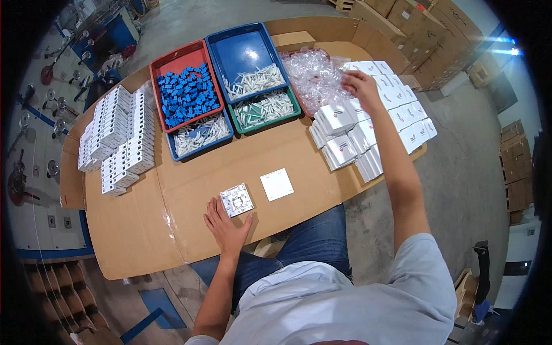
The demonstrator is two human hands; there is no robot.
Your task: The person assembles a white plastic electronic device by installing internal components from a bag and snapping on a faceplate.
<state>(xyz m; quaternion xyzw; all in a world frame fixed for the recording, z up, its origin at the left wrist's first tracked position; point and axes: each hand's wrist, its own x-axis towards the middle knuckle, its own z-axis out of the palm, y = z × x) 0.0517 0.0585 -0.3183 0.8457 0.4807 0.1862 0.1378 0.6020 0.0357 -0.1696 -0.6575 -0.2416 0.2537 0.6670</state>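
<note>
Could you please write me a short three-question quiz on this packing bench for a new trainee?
1. True or false: the left hand rests flat on the cardboard sheet, touching the square switch module.
2. Which tray holds the blue plastic parts? A) red tray B) top blue tray C) green tray
3. Fill in: the right hand reaches over the heap of clear plastic ____, beside the small white boxes.

Key: 1 true; 2 A; 3 bags.
</note>
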